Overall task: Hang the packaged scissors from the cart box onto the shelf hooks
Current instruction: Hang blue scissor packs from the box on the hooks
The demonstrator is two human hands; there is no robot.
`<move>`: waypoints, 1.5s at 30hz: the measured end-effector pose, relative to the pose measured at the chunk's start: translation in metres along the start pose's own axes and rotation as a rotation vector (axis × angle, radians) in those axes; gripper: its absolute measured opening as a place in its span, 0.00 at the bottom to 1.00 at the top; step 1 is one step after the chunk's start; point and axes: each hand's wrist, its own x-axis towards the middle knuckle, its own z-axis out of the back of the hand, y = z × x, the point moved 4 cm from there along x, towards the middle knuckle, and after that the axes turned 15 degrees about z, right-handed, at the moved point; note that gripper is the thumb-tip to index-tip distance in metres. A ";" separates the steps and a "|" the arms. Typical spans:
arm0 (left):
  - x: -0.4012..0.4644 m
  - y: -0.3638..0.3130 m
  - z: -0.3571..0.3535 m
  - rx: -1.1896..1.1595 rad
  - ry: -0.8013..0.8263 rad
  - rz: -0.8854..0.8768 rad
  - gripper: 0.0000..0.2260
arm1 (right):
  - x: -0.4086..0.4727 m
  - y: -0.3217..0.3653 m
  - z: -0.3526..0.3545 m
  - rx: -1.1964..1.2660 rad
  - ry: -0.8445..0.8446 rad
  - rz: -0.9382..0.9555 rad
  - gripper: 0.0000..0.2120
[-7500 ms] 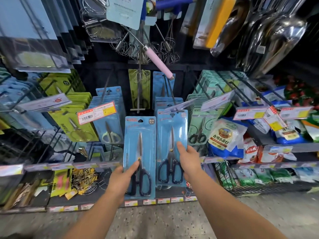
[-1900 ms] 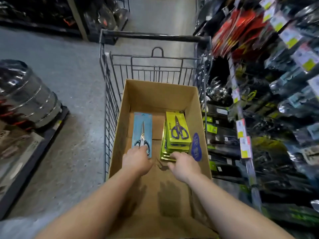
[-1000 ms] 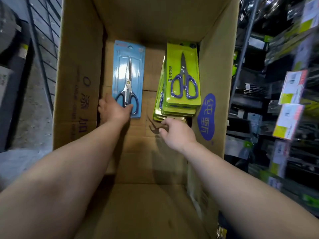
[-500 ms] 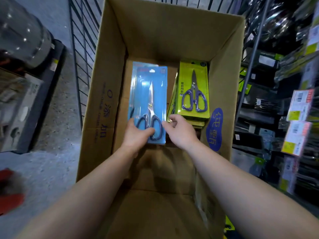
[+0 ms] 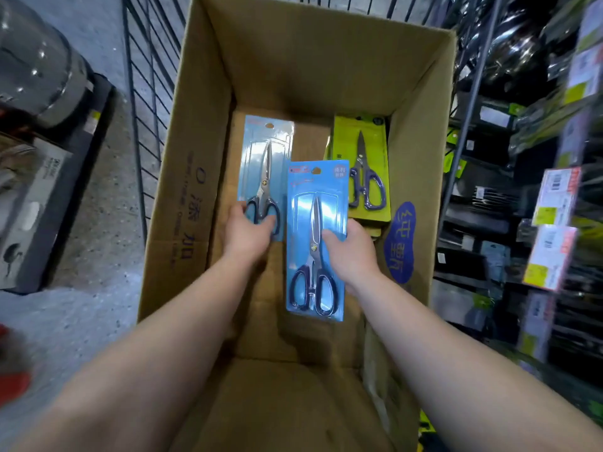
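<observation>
I look down into a brown cardboard box [image 5: 202, 132] standing in a wire cart [image 5: 143, 70]. My right hand [image 5: 350, 252] grips a blue scissors pack [image 5: 315, 203] by its right edge and holds it raised above the box floor. My left hand [image 5: 246, 234] holds a second blue scissors pack [image 5: 264, 164] at its lower end, over the left half of the box. Against the right wall of the box lies a stack of green scissors packs [image 5: 367, 148], its lower left part hidden behind the raised blue pack.
Dark store shelves [image 5: 489, 223] with price tags [image 5: 554, 197] run along the right of the cart. On the left, steel pots [image 5: 36, 66] and boxed goods sit on a low pallet beside grey floor [image 5: 98, 203]. A blurred red thing [image 5: 9, 380] shows at the lower left edge.
Half a second ago both hands were on blue packs stacked together. Now the packs are apart: the right hand has drawn one toward me and up, the left hand keeps the other.
</observation>
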 end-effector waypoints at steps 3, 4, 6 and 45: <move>0.031 -0.024 -0.006 0.103 -0.132 -0.016 0.33 | -0.001 -0.013 0.002 0.030 0.002 -0.050 0.04; 0.037 -0.030 -0.008 0.133 -0.159 -0.014 0.34 | 0.000 -0.018 0.003 0.039 0.002 -0.063 0.04; 0.050 -0.033 -0.017 0.189 -0.194 0.007 0.37 | 0.001 -0.026 0.004 0.035 0.006 -0.076 0.05; -0.109 0.029 0.026 -0.470 0.219 0.121 0.10 | -0.038 0.029 0.055 0.119 0.040 0.044 0.18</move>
